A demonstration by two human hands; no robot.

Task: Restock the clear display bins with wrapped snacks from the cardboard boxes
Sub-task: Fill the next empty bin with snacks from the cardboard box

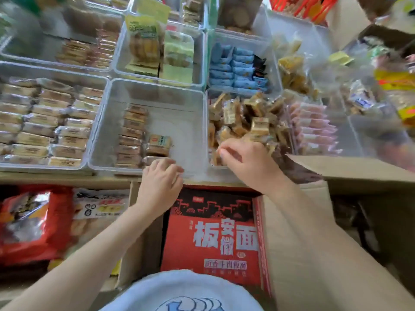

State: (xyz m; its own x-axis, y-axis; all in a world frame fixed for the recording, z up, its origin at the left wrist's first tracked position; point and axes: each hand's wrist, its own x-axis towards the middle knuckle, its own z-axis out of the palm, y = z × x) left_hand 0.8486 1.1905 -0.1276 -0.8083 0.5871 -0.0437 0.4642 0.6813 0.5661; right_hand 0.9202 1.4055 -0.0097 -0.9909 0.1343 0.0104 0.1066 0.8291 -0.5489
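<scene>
Head view: left hand [160, 176] at near rim of middle bin [152, 90], fingers curled on small snack [176, 176], partly hidden. Right hand [242, 158] pinches snack in right bin [207, 122]. Box [298, 232] near, below.

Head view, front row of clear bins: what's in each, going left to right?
Full bin of pale wrapped bars → mostly bare bin with one column of brown snacks, left hand at its front rim → heaped golden-brown snacks, right hand on them → pink packets.
</scene>
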